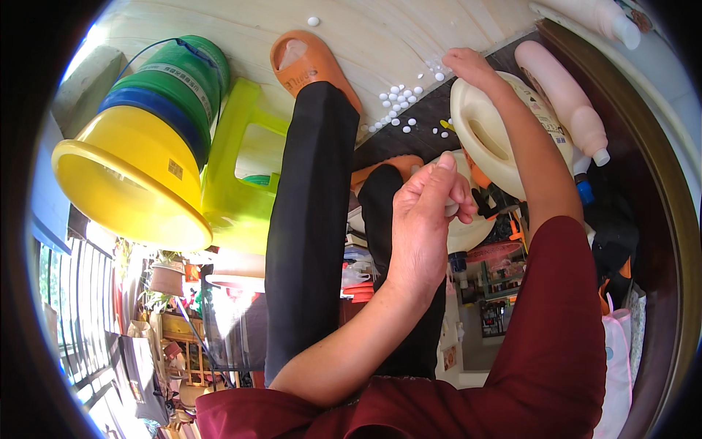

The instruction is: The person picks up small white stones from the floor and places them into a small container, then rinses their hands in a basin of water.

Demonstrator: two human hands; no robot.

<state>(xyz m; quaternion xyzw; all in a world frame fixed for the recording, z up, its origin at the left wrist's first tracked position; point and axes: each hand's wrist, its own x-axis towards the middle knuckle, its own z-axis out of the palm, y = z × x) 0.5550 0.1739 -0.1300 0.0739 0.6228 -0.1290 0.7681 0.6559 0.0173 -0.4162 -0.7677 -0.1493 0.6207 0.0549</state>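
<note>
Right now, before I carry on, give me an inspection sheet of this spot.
Surface: pale wooden floor meeting a dark mat.
Job's things: small white balls scattered across floor and mat; cream jug lying on the mat.
Clutter: stacked buckets, lime stool, pink bottle.
Grippers: left hand pinched shut on something small and white; right hand reaching among the balls, grip unclear.
Cables: nothing seen.
Surroundings: orange slipper, black trouser legs.
</note>
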